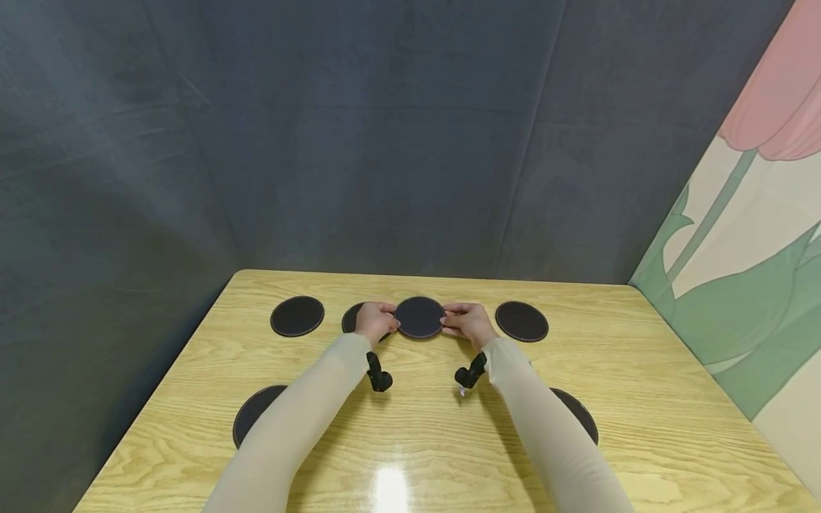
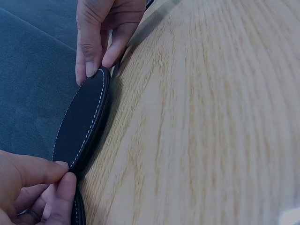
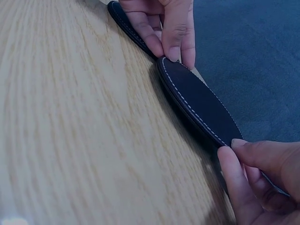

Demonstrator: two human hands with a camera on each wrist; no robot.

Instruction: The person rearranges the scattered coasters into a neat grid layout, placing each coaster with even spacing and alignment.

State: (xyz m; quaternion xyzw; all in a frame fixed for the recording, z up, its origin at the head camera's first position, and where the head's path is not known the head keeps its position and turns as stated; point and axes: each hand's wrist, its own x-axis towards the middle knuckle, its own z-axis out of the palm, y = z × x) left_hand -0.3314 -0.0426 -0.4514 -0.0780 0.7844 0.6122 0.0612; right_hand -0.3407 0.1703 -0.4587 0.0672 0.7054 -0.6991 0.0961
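A round black leather coaster (image 1: pixel 420 318) with pale stitching along its rim is held between both hands near the far side of the table. My left hand (image 1: pixel 377 322) pinches its left edge between thumb and fingers. On the opposite edge, my right hand (image 1: pixel 471 323) pinches it the same way. In the left wrist view the coaster (image 2: pixel 82 119) appears slightly above the wood, with a shadow beside it. Another dark coaster (image 1: pixel 350 318) lies partly hidden behind the left hand.
More round dark coasters lie on the wooden table (image 1: pixel 410 413): one at far left (image 1: pixel 297 316), one right of the right hand (image 1: pixel 522 321). Forearms partly cover a near-left coaster (image 1: pixel 253 413) and a near-right coaster (image 1: pixel 580 415). A dark curtain (image 1: pixel 385 142) hangs behind the table.
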